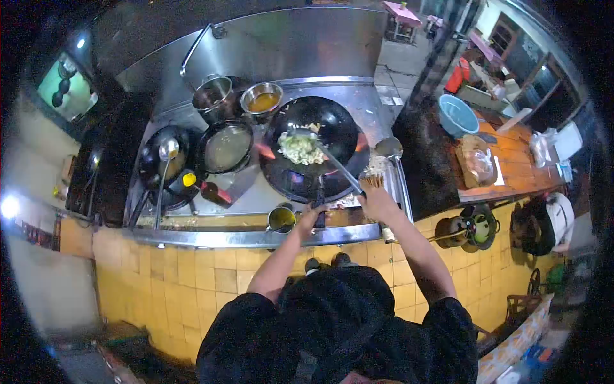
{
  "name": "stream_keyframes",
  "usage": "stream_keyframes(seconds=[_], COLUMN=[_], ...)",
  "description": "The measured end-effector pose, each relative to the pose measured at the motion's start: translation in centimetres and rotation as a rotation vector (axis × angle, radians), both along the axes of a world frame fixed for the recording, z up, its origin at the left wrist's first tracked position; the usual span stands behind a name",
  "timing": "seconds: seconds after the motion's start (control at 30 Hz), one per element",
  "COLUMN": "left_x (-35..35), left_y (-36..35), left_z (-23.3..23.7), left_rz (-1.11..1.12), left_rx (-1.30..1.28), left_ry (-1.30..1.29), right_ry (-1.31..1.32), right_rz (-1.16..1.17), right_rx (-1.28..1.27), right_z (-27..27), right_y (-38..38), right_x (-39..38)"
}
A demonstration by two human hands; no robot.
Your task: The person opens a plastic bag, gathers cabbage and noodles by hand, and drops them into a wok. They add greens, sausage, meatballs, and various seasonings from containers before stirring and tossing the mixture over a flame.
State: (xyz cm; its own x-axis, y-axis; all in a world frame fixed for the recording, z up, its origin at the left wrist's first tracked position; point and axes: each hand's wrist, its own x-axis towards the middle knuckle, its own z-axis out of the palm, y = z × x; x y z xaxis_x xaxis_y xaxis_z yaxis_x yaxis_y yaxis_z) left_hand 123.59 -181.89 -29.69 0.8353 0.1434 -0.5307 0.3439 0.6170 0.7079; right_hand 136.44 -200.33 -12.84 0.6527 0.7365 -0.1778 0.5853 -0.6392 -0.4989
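Note:
A large black wok point(326, 115) sits over visible flames on the steel stove. Inside it, to the lower left, lies a pile of pale chopped food with green bits point(300, 150). My right hand point(378, 203) is closed around the handle of a long metal cooking ladle point(342, 171), whose head is down in the food. At the stove's front edge, my left hand point(310, 221) is closed on the wok's dark handle point(321, 197). A metal mug point(281, 219) with yellowish liquid stands just left of that hand. Beyond my right hand is a bamboo brush point(372, 182).
Left of the wok are a pan of cloudy liquid point(228, 147), a second wok point(148, 153) with a ladle point(167, 153), a steel pot point(213, 96) and an orange-brown liquid bowl point(262, 100). Another ladle point(389, 147) rests at right. A blue basin point(458, 115) stands on a wooden table point(511, 150).

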Motion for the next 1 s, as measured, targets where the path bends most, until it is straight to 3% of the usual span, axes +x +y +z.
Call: stream_keyframes(seconds=[0.03,0.1,0.13,0.17,0.2,0.23,0.27,0.33,0.37,0.4,0.47,0.57,0.67,0.7,0.73,0.77,0.8,0.87,0.93,1.0], left_x=[0.0,-0.1,0.5,1.0,1.1,1.0,1.0,1.7,1.4,0.7,-1.4,-2.0,-1.4,-2.2,-2.3,-3.7,-4.7,-6.0,-4.4,-2.0], left_y=[0.0,-0.8,-0.7,-0.6,-0.7,-1.0,-1.7,-2.3,-2.9,-4.2,-5.2,-3.9,-0.5,-1.1,-2.0,-4.1,-6.2,-6.7,-4.6,-1.3], left_z=[0.9,4.2,3.6,2.2,1.2,2.6,3.1,4.4,7.8,12.9,20.1,19.9,9.7,9.0,8.8,11.8,16.1,17.7,18.6,13.7], left_rz=[0.002,0.092,0.067,0.073,0.077,0.066,0.037,0.191,0.194,0.250,0.139,0.009,-0.028,-0.011,-0.003,-0.030,0.088,-0.113,-0.146,0.021], left_rx=[0.055,0.076,0.071,-0.049,-0.172,-0.078,-0.082,-0.088,-0.082,-0.398,-0.498,-0.454,-0.262,-0.169,-0.068,0.004,-0.152,-0.282,-0.156,-0.155], left_ry=[-0.008,-0.007,-0.015,-0.021,-0.020,0.028,0.022,0.059,0.115,0.072,0.012,0.118,0.016,0.074,0.124,0.091,0.195,0.139,0.191,0.049], right_ry=[-0.144,-0.112,-0.071,-0.126,-0.046,-0.132,-0.135,-0.123,-0.096,-0.132,-0.062,-0.273,-0.136,-0.142,-0.318,-0.498,-0.506,-0.394,-0.434,-0.298], right_rz=[0.034,-0.011,-0.035,-0.088,-0.225,-0.094,-0.123,0.035,0.061,0.003,-0.070,0.070,0.055,0.056,0.059,0.053,0.039,-0.007,0.008,0.055], right_rx=[-0.106,-0.191,-0.266,-0.312,-0.289,-0.288,-0.293,-0.195,-0.195,-0.211,-0.263,-0.194,-0.149,-0.144,-0.170,-0.199,-0.193,-0.055,-0.054,-0.247], right_z=[2.3,5.3,5.8,1.3,3.9,-3.7,-3.2,1.0,4.3,5.0,11.0,6.5,7.7,7.1,6.1,5.3,4.7,4.0,5.2,7.3], right_y=[-0.2,0.1,0.5,1.4,3.2,3.9,3.0,1.8,0.0,-1.4,-2.1,-3.6,-4.0,-4.1,-4.0,-3.8,-3.7,-3.1,-3.1,-3.1], right_x=[-1.1,-2.7,-3.6,-3.5,-5.6,-4.3,-4.3,-3.7,-3.6,-3.4,-5.1,-4.6,-6.0,-6.9,-7.8,-8.1,-8.2,-7.6,-7.0,-6.6])
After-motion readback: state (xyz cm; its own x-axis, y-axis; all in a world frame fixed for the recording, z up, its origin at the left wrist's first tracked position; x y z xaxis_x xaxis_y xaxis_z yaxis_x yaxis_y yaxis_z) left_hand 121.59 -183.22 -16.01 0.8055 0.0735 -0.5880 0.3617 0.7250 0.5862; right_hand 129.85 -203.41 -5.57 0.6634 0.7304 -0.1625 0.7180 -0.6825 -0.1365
